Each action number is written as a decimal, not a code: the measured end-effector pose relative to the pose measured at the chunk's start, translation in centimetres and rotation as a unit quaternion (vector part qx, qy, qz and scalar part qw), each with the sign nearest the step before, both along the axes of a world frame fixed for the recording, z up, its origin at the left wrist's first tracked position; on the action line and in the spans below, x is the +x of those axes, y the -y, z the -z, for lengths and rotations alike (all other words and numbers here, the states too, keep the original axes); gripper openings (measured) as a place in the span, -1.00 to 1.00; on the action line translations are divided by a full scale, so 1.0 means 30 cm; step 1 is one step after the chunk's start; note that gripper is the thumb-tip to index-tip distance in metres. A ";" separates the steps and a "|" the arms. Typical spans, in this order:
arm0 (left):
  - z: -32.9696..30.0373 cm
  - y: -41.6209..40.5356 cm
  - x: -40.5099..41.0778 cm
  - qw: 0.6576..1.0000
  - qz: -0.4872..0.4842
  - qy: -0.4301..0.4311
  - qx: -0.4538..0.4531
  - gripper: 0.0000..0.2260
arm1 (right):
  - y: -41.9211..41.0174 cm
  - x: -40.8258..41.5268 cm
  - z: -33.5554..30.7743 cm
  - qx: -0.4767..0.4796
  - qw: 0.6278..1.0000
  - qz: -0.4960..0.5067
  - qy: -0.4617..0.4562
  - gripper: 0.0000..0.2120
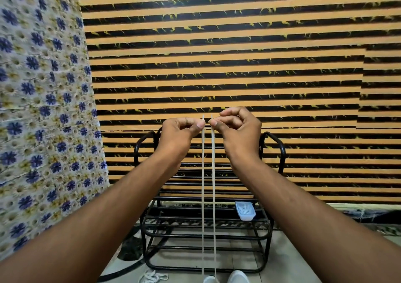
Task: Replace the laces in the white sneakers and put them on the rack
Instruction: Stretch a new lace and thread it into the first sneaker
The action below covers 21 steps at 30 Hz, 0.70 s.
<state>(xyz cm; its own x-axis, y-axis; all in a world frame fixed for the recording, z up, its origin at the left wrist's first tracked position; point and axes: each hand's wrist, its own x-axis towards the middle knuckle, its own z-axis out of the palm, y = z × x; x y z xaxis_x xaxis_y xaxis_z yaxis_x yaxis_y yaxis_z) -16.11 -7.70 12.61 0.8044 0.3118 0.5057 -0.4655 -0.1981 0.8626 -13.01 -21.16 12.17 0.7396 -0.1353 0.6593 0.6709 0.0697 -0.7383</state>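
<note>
Both my hands are raised in front of the striped wall. My left hand pinches one end of a white lace between thumb and fingers. My right hand pinches the other end. The two strands hang straight down, side by side, to a white sneaker at the bottom edge. A second white sneaker stands just right of it. Only the sneakers' tips show. Behind the strands stands the black metal shoe rack.
A small white tray with white bits sits on the rack's right side. A loose heap of white laces lies on the tiled floor at lower left. A flowered cloth hangs at the left.
</note>
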 end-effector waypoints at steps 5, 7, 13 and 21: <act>-0.001 -0.001 -0.001 1.000 0.009 0.006 0.009 -0.90 | 0.009 -0.004 -0.001 -0.001 1.000 0.000 0.004 -0.76; -0.001 0.001 0.002 1.000 0.007 0.008 0.016 -0.90 | 0.009 -0.004 -0.002 -0.001 1.000 0.000 0.005 -0.76; -0.002 0.005 -0.002 1.000 0.007 0.013 0.024 -0.89 | 0.010 -0.008 -0.002 -0.004 1.000 -0.002 0.011 -0.78; 0.001 0.012 0.006 1.000 0.012 0.009 0.027 -0.87 | 0.014 -0.015 -0.005 -0.010 1.000 -0.001 0.008 -0.76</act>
